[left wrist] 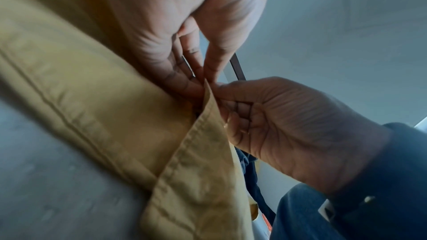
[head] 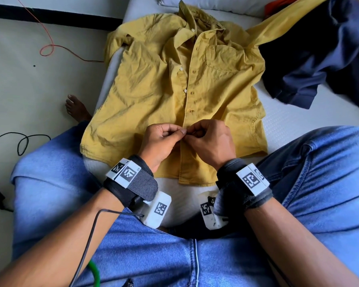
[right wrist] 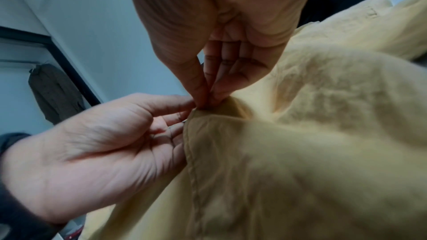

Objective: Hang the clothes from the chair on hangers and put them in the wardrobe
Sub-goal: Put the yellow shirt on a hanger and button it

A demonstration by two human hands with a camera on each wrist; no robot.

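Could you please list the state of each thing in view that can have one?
yellow shirt: spread flat on the bed, collar open, placket being worked near the hem
left hand: pinches the placket
right hand: pinches the placket
navy garment: crumpled, unhung

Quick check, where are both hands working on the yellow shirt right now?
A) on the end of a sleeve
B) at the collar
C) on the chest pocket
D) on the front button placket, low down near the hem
D: the left hand and the right hand pinch the front edges of the yellow shirt together below its lowest visible buttons, near the hem, well away from collar, pocket and sleeves.
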